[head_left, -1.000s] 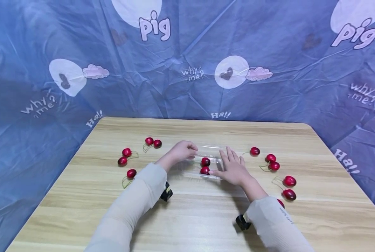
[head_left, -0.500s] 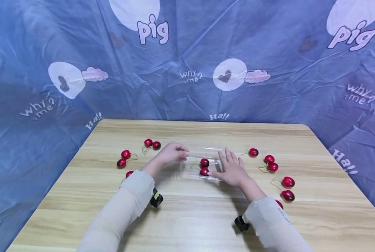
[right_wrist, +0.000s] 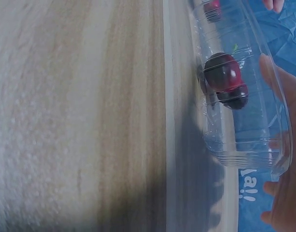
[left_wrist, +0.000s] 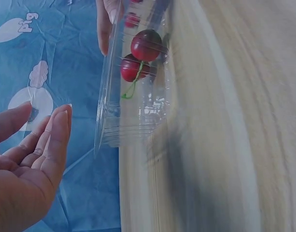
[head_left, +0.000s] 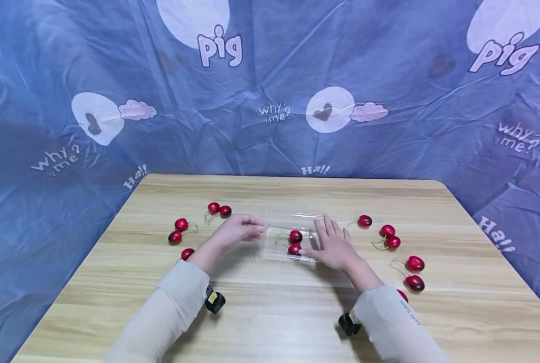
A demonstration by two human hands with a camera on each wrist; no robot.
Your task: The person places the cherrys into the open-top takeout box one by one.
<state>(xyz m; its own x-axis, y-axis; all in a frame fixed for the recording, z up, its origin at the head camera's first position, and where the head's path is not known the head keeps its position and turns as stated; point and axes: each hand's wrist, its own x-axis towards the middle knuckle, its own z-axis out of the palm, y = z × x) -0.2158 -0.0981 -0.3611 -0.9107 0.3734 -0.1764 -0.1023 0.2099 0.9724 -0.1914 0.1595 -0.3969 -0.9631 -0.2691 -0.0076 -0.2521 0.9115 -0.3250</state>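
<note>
A clear plastic box (head_left: 272,251) stands mid-table, its transparent lid folded back on the far side. Inside it lie two red cherries (head_left: 295,236) with a green stem. My right hand (head_left: 335,245) rests on the box's right end, fingers spread and thumb reaching over the near rim; in the right wrist view that hand (right_wrist: 290,121) lies along the rim. Just off the left end is my left hand (head_left: 238,232), its fingers loosely bent. The left wrist view shows a gap between the left hand (left_wrist: 32,169) and the box (left_wrist: 131,128), with nothing in the fingers.
To the left on the wooden table (head_left: 115,297) lie paired cherries (head_left: 219,209), another pair (head_left: 178,231) and a cherry (head_left: 187,253) partly behind the left arm. Several more cherries (head_left: 390,236) lie to the right, one (head_left: 403,295) partly hidden by the right sleeve. A blue printed cloth (head_left: 270,146) hangs behind.
My left hand has drawn back leftward and slightly nearer, away from the box's left end. The right hand has stayed on the box, and the two cherries inside keep their place.
</note>
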